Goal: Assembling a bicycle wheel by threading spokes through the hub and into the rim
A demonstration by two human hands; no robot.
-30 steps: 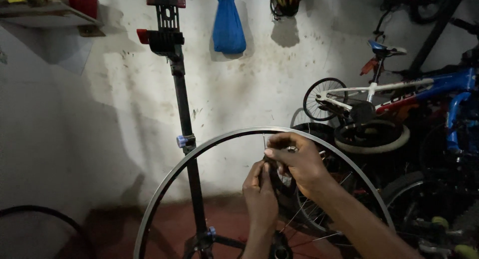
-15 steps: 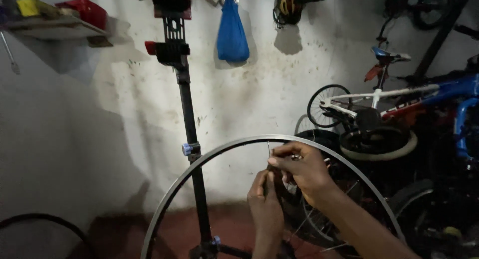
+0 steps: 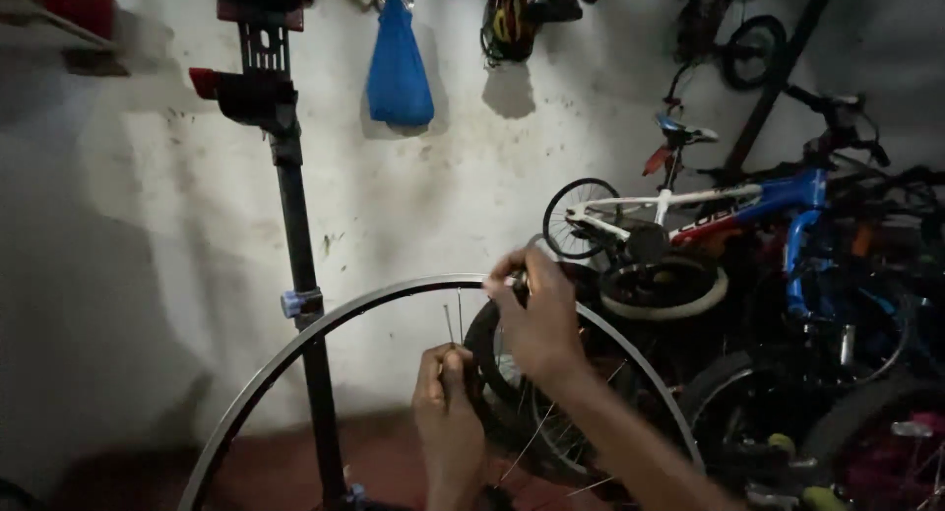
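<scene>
Rim: a bare silver wheel rim [image 3: 325, 326] stands upright in front of the person, its top arc level with the hands, so both hands can reach the inner side.
Right hand: the right hand [image 3: 539, 319] sits at the top of the rim, fingers closed together on the rim edge or a small part there; which one I cannot tell. This grip seems to steady the rim.
Left hand: the left hand [image 3: 448, 413] is lower, inside the arc, fingers pinched on thin spokes [image 3: 453, 324] that point up to the rim.
Stand: a black repair stand [image 3: 300, 275] rises just behind the rim, at its left side.
Behind: a blue bag [image 3: 399, 63] hangs on the wall; a blue and white bicycle [image 3: 728, 201] leans at the right.
Change: compared with half a second ago, both hands keep the same places on rim and spokes; the view sits a little lower on the wall.
</scene>
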